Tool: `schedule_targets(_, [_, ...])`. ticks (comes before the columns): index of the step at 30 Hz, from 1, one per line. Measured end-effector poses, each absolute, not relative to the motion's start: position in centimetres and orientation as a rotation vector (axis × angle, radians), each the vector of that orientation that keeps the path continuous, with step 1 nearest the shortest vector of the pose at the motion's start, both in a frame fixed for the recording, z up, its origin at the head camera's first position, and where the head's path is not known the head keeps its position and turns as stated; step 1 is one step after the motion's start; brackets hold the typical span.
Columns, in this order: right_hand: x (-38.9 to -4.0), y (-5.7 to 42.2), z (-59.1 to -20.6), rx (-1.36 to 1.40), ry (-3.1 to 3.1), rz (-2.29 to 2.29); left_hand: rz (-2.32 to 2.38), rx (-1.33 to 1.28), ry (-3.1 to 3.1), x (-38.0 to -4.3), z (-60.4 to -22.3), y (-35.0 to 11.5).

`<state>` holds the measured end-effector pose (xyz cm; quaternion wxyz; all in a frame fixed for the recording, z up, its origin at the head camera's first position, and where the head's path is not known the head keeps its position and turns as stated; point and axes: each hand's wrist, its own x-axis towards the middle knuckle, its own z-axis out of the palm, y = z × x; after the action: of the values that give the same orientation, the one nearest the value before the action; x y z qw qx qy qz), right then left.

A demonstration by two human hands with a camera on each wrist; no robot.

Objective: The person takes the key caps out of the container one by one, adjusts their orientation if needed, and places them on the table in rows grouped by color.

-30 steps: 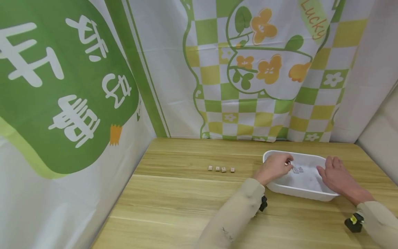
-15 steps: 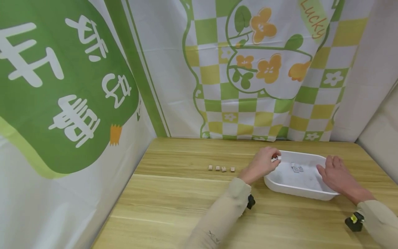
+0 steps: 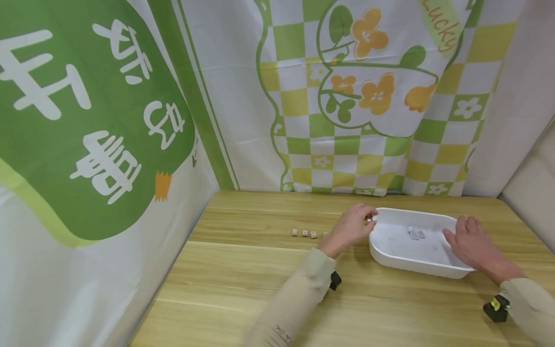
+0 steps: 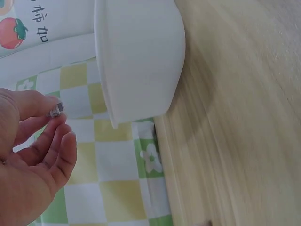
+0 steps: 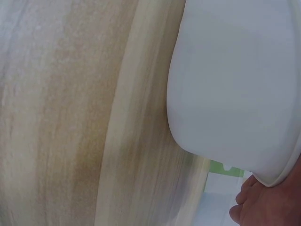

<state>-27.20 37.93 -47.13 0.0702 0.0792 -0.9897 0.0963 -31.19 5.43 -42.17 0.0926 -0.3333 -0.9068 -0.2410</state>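
Note:
In the head view, my left hand (image 3: pixel 350 225) is raised by the left end of the white tray (image 3: pixel 416 267). Between thumb and index finger it pinches a small white keycap (image 4: pixel 57 109), seen clearly in the left wrist view, where the other fingers are loosely bent. Several similar keycaps (image 3: pixel 416 234) lie together on the tray floor. On the wooden table, to the left, stands a short row of keycaps (image 3: pixel 305 233), its right end partly hidden by my left wrist. My right hand (image 3: pixel 470 243) rests on the tray's right rim, fingers extended, thumb over the inside.
The wooden table (image 3: pixel 243 270) reaches back to a hanging cloth (image 3: pixel 299 140) with green and yellow checks. A green and white printed cloth (image 3: pixel 130 217) hangs along the left side. Black wrist cameras (image 3: pixel 496 308) sit at both cuffs.
My left hand has lifted a keycap out of the tray and moved left over its left rim. The right hand has stayed on the right rim.

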Motion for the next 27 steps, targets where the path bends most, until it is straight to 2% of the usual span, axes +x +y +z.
schedule_targets(11, [-27.1,37.7,-46.9,0.173,-3.02,0.301,-0.927,-0.92,-2.776,-30.5,-41.7,2.9])
schedule_targets(27, [-27.2,38.0,-47.1,0.193,-3.02,0.26,-0.932,-0.967,-2.787,-29.6,-41.7,-2.2])
